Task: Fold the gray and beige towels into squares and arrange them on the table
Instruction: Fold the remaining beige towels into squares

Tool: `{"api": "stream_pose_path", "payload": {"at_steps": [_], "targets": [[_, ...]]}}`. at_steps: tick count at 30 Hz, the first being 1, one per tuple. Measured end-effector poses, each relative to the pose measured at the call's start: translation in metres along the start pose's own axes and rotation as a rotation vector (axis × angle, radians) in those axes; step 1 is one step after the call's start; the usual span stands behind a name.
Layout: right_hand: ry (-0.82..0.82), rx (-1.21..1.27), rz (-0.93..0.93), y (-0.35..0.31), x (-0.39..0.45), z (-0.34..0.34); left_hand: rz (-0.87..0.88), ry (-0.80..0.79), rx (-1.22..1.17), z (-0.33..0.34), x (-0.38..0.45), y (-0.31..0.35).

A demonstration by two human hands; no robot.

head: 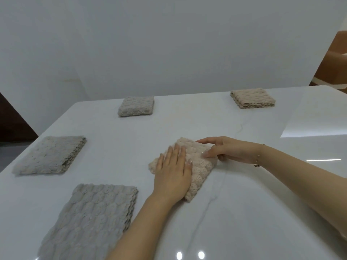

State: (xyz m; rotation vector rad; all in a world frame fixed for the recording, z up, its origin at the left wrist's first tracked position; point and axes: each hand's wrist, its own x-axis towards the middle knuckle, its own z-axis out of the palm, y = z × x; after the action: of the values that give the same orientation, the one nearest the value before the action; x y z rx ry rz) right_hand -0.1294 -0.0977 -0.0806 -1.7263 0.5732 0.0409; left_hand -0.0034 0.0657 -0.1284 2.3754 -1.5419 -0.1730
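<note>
Glossy white marble-veined tabletop [234,212] against a plain pale wall. Three folded gray towels sit along the left side: near [90,220], middle [49,154], far [136,106]. One folded beige towel [253,98] sits at the far right. I work the second beige towel [197,162] at centre. My left hand [171,173] lies open, palm flat on it; my right hand [225,150] is open, fingertips pressing its right edge. Judgement: square the corners, smooth outward, then align it below the far beige one.
</note>
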Motion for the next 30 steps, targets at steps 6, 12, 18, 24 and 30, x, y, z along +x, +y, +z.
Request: {"api": "stream_pose_path", "payload": {"at_steps": [6,12,18,24,30], "targets": [[0.133,-0.135,-0.003,0.004,-0.006,0.009,-0.015,-0.049,0.035,0.000,0.001,-0.001],[0.446,-0.291,-0.059,0.024,-0.004,0.018,0.005,0.012,0.121,0.006,-0.003,0.000],[0.597,-0.465,-0.142,0.034,-0.006,0.025,-0.001,-0.080,0.114,-0.001,-0.002,0.000],[0.502,-0.618,-0.343,-0.008,0.001,0.029,-0.062,-0.113,0.038,-0.016,-0.003,0.006],[0.174,-0.836,-0.334,-0.015,0.030,0.042,-0.202,0.053,0.032,-0.016,-0.017,0.007]]}}
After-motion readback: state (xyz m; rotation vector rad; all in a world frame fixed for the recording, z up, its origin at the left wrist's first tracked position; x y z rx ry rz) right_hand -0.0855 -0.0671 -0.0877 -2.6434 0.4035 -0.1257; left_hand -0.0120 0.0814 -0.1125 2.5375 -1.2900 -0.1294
